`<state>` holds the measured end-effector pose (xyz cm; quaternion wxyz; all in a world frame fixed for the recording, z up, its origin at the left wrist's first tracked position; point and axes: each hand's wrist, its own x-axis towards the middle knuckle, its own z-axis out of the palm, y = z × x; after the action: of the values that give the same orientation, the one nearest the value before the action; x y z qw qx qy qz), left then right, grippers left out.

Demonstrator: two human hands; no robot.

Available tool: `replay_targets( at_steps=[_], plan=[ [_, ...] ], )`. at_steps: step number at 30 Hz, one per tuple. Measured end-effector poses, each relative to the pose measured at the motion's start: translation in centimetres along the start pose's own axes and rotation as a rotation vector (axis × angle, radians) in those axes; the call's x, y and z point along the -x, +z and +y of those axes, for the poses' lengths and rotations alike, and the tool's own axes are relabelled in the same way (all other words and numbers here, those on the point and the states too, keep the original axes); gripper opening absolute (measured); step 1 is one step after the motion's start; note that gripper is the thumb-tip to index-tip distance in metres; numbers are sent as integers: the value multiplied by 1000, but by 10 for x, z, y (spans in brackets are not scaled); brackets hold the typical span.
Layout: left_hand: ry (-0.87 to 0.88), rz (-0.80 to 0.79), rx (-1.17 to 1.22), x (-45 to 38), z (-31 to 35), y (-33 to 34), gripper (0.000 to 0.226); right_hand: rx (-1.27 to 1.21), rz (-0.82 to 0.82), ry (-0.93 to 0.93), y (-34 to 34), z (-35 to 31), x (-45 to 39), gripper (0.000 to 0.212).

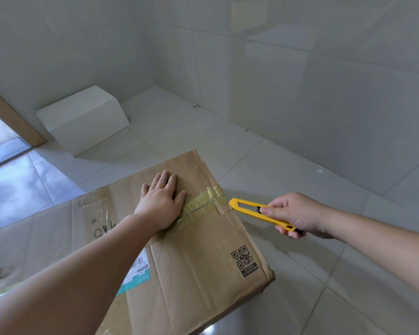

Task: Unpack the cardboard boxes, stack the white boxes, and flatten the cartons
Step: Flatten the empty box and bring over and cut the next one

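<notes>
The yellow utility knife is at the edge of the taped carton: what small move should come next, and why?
Probably draw the yellow utility knife along the tape toward the left hand, stopping short of it. The knife's tip sits at the right end of the taped seam, the cardboard carton is still sealed, and the left hand lies flat on the seam, holding it down.
</notes>
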<state>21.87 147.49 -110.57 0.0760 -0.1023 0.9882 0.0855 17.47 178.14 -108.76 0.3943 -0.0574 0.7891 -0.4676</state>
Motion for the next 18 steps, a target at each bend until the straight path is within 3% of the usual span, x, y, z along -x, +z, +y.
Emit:
replay_targets(
  at_steps=[18],
  plan=[
    [-8,-11,-14,-3,-1,-2,64,34,-78,57,-6,14,33,28]
  ],
)
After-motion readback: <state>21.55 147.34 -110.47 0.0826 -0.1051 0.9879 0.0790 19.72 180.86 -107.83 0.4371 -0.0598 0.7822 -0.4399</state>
